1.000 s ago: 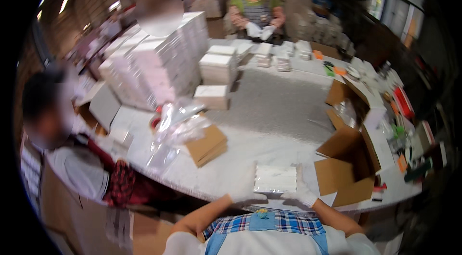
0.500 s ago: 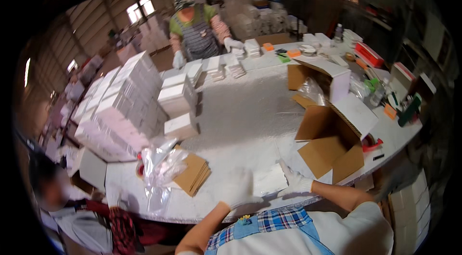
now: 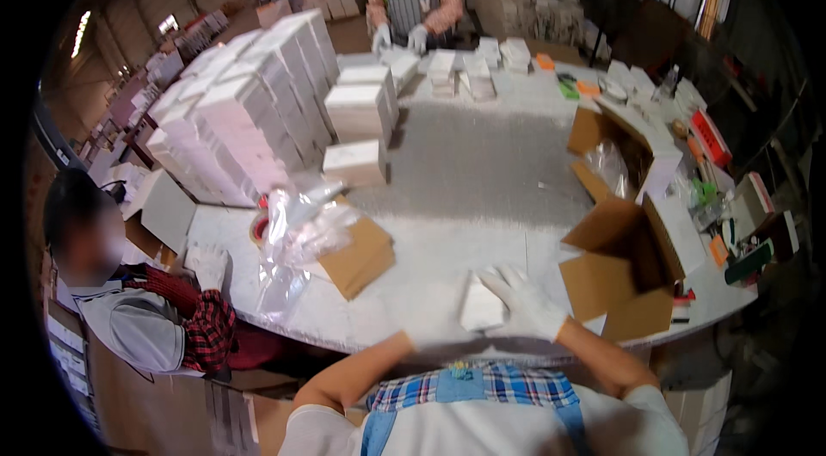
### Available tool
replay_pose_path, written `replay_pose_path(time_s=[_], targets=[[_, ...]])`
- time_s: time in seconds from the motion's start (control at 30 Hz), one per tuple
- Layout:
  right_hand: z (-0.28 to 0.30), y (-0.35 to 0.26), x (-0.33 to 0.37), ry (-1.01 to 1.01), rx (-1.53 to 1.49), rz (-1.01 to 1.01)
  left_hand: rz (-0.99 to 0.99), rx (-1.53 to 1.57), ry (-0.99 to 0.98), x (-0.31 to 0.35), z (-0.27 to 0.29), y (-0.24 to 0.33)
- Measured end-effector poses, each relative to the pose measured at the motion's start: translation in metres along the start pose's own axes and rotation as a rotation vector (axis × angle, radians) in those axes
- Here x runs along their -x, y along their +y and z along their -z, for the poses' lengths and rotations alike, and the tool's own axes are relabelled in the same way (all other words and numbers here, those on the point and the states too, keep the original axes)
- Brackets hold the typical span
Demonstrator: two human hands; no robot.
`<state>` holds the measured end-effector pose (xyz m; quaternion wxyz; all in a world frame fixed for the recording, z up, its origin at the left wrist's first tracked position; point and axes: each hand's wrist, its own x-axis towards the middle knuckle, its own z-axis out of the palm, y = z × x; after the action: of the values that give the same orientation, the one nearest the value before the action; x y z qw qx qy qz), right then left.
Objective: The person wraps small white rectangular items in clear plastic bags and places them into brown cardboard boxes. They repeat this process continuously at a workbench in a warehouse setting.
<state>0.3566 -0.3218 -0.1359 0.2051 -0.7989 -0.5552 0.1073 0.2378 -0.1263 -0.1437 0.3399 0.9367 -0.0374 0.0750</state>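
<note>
Close to the near table edge lies a small white rectangular stack (image 3: pixel 483 308), which looks like tiles. My right hand (image 3: pixel 532 305), in a white glove, presses along its right side with the fingers over the far corner. My left hand (image 3: pixel 437 323), gloved as well, is at the stack's left side. Motion smears its fingers, so their grip cannot be made out. To the left sit flat brown cardboard pieces (image 3: pixel 366 260) and clear plastic bags (image 3: pixel 288 254). An open cardboard box (image 3: pixel 615 288) stands to the right of my right hand.
Tall white stacks (image 3: pixel 249 103) fill the table's left side, with a shorter white stack (image 3: pixel 354 162) beside them. Another open box (image 3: pixel 613 133) stands farther right, near a red box (image 3: pixel 710 138). One co-worker (image 3: pixel 142 310) sits at left; another (image 3: pixel 413 4) stands across.
My view has shifted, so the scene sits differently. My hands have come closer together around the white stack. The far co-worker's hands have drawn together; the left co-worker shows more fully.
</note>
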Motion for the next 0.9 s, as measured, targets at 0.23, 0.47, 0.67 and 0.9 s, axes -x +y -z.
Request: replay_pose_path(time_s=[0.23,0.47,0.67,0.9], targets=[[-0.012,-0.079,-0.083,0.121,0.021,0.334,-0.005,0.384,0.238,0.059,-0.004,-0.066],[-0.059,-0.044,-0.063,0.154,-0.142,0.325,0.277,0.830,0.306,0.085,-0.048,-0.099],[-0.072,-0.043,-0.050,-0.256,-0.413,-0.281,0.264,0.778,0.343,0.084,-0.046,-0.111],[-0.110,-0.033,-0.046,0.007,-0.437,-0.089,0.255,0.759,0.329,0.087,-0.039,-0.116]])
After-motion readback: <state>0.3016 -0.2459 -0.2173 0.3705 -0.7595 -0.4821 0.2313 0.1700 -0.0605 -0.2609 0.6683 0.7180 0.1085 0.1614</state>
